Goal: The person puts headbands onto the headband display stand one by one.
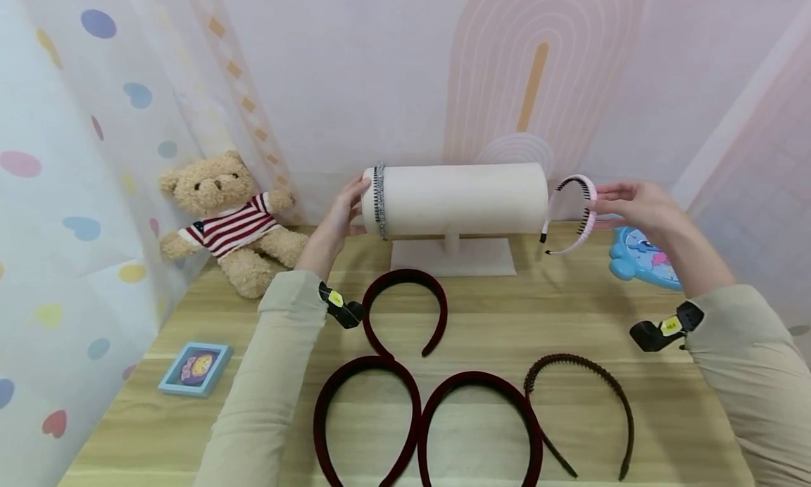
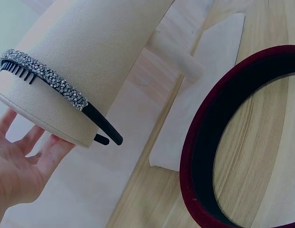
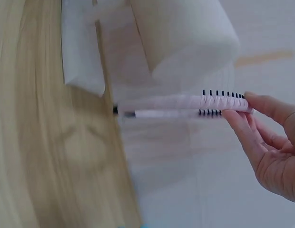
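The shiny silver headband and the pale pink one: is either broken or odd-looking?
Nothing stands out. The glittery silver headband sits around the left end of the cream cylindrical display stand, and the pale pink toothed headband, pinched in the right hand, shows no break.

Backdrop, rear: hanging cloth (image 1: 355, 72), pale pink to lilac, printed with a large peach arch (image 1: 472, 86) of concentric white lines; within it, an upright orange bar (image 1: 532, 86), slightly slanted; a smaller pale arch (image 1: 516, 148) below.
Backdrop, left: whitish drape (image 1: 82, 283), softly creased, scattered with hearts and ovals in blue, pink, yellow and red; bordered by a peach band (image 1: 234, 70) of orange diamonds.
Backdrop, right: pinkish panel (image 1: 760, 135), faint grid pattern.
Furniture: one surface (image 1: 488, 321), light yellowish-brown wood grain.
Light: soft, diffuse; faint shadows.
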Available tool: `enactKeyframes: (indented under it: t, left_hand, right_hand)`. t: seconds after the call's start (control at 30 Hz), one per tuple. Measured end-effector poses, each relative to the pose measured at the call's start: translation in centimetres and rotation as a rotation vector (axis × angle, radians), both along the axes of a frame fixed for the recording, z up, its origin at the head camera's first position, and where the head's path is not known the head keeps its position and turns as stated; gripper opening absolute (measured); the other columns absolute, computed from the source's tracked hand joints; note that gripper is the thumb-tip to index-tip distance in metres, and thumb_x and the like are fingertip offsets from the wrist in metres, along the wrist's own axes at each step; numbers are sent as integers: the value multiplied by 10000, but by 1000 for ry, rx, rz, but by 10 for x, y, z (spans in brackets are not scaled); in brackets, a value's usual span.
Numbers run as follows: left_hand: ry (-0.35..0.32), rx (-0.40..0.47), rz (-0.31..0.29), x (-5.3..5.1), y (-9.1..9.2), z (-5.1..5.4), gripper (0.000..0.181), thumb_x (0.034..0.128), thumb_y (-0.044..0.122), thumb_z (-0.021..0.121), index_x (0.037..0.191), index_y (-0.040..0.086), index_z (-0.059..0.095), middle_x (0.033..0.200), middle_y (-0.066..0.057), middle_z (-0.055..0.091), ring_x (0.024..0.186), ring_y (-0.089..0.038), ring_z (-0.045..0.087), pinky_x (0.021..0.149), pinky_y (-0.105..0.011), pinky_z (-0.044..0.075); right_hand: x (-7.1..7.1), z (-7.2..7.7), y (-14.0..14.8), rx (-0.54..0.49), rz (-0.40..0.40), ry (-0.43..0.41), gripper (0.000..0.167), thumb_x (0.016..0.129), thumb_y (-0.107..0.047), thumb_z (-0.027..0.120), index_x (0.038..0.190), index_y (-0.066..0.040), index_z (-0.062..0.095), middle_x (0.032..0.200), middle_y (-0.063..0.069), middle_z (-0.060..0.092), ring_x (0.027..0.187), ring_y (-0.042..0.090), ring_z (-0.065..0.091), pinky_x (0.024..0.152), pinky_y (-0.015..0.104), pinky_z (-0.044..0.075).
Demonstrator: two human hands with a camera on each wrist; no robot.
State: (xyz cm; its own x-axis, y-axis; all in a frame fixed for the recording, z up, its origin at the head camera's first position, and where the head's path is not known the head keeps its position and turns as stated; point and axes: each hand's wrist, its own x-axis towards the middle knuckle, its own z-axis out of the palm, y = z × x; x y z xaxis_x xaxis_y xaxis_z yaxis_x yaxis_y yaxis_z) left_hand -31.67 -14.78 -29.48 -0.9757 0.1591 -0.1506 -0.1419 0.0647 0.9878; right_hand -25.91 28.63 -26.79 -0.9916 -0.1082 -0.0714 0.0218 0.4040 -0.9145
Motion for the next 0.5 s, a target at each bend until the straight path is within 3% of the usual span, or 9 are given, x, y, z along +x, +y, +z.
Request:
enactKeyframes:
  t: [0.13, 0.3, 0.5]
  left_hand:
    - [4, 6, -1, 0, 0, -1, 605, 910, 473, 403, 1453, 351, 166, 1535, 11, 168, 1361, -249, 249, 1050, -528, 301]
    - [10, 4, 1, 0, 0, -2, 602, 912, 468, 396, 1455, 344, 168, 1533, 5, 174, 1357, -258, 254, 1048, -532, 303]
    - [8, 10, -2, 1, 0, -2, 610, 909, 477, 388, 1457, 342, 157, 1539, 10, 158, 1361, -258, 246, 1059, -527, 290]
  right_hand:
    - [-1, 8, -21, 11, -4, 33, 564, 845, -227, 643, 1259, 59, 389, 880, -159, 552, 769, -10, 609, 710, 243, 554]
    - [-3, 15, -44, -39, -8, 49, 567, 839, -193, 648, 1263, 73, 382, 926, -79, 526, 756, -7, 609, 728, 279, 556]
    - [-10, 17, -57, 13, -7, 91, 568, 825, -213, 664, 1239, 88, 415, 866, -76, 547, 698, 4, 621, 682, 279, 561]
